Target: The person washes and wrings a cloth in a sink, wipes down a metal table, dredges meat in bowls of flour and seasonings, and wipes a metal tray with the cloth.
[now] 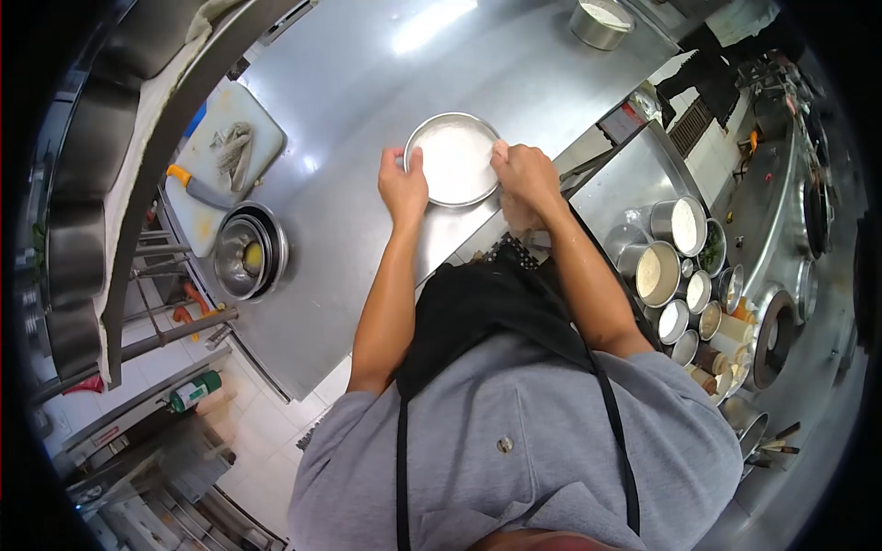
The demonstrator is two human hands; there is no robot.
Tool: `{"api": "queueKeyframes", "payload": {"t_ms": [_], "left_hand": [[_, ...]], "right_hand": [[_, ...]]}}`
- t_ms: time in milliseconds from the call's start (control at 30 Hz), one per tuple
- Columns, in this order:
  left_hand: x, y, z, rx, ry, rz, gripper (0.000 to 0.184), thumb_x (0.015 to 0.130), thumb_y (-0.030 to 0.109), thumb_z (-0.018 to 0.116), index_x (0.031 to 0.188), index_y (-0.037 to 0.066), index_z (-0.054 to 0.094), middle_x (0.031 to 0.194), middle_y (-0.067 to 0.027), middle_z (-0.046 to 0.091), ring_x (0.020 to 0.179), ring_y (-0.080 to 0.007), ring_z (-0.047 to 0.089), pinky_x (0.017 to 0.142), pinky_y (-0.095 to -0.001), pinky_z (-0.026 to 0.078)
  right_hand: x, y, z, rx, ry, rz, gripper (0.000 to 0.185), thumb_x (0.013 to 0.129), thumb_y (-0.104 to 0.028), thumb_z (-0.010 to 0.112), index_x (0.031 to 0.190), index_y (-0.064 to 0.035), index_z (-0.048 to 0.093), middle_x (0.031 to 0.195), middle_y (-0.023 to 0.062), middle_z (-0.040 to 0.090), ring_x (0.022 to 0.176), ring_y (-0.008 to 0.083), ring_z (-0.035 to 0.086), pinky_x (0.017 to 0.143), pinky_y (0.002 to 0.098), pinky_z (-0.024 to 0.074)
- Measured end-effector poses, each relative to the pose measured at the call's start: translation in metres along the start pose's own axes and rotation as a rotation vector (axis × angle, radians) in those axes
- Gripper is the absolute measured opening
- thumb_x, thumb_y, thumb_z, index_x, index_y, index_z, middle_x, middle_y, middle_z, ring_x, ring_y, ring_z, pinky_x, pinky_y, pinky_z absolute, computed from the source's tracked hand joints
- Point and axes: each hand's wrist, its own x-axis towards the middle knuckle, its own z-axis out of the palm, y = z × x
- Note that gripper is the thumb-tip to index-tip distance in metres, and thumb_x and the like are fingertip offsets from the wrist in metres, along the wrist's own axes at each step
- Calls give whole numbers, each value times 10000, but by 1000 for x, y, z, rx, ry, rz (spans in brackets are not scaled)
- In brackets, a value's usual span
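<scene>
A round metal pan (455, 161) with a white, flour-like content is at the near edge of the steel table (340, 101). My left hand (404, 186) grips its left rim, the thumb on the rim and the fingers around the outside. At the right rim is my right hand (525, 174), its fingers closed against the pan's edge. A pale, blurred patch shows just below my right hand, too unclear to name.
On the left are a cutting board (262, 129) with a cloth (234, 151), a yellow-handled knife (207, 191) and nested metal bowls (243, 257). Another metal pot (602, 25) stands at the far right. Several ingredient containers (658, 274) crowd the right-hand counter.
</scene>
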Motion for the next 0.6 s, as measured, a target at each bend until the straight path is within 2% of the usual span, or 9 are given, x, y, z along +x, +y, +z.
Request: {"api": "queueKeyframes", "payload": {"t_ms": [67,167,200,267,300,367,500,567,600], "left_hand": [[13,3,-11,1,-115,-20,330,825,286,733,1052,59,655,749,-141,650,691,-272,625,666,-381,484],[56,12,-13,285,-325,453,365,828,317,720,1067,47,659,949,-170,656,911,-253,618,789,-379,474],[73,13,-8,283,-326,456,365,828,317,720,1067,47,659,949,-170,656,911,-253,618,789,-379,474],[101,13,2,124,-692,535,322,864,278,707,1083,43,679,862,-91,667,808,-141,597,711,-320,476],[105,10,6,122,-693,548,322,864,278,707,1083,43,679,862,-91,667,808,-141,597,711,-320,476],[101,5,12,-36,-759,359,288,883,235,687,1056,5,694,807,-77,661,731,-128,573,673,-313,473],[70,-2,19,-95,-452,205,283,880,215,688,1043,-16,699,724,-52,637,640,-121,534,617,-309,456],[61,-1,23,-2,-201,273,258,877,197,692,1032,-8,708,663,-35,619,575,-126,516,576,-313,442],[56,1,25,-3,-201,270,258,877,197,692,1032,-8,708,663,-35,619,575,-126,516,576,-313,442]], "right_hand": [[25,0,-9,-74,-147,-217,451,883,-409,508,881,-3,704,885,241,681,871,419,650,803,482,510],[72,-15,-12,-212,-248,-497,510,909,-471,466,852,-17,692,836,204,685,819,401,654,758,482,515],[83,-22,-9,-213,-245,-495,510,909,-471,466,852,-17,692,836,204,685,819,401,654,758,482,515],[99,-40,-7,-212,-230,-713,528,926,-484,443,839,-25,688,805,186,687,798,388,658,746,484,517],[102,-46,-8,-214,-217,-710,528,926,-484,443,839,-25,688,805,186,687,798,388,658,746,484,517],[100,-51,-10,-333,-294,-616,511,943,-465,434,842,-37,695,815,180,690,800,383,661,754,486,517],[70,-27,-21,-197,-325,-381,520,950,-444,420,843,-15,694,863,206,689,840,391,663,770,499,515],[47,-10,-9,-102,-59,-222,517,928,-431,435,857,11,691,860,242,681,845,420,659,781,511,513],[34,-6,-1,-104,-62,-222,517,928,-431,435,857,11,691,860,242,681,845,420,659,781,511,513]]}}
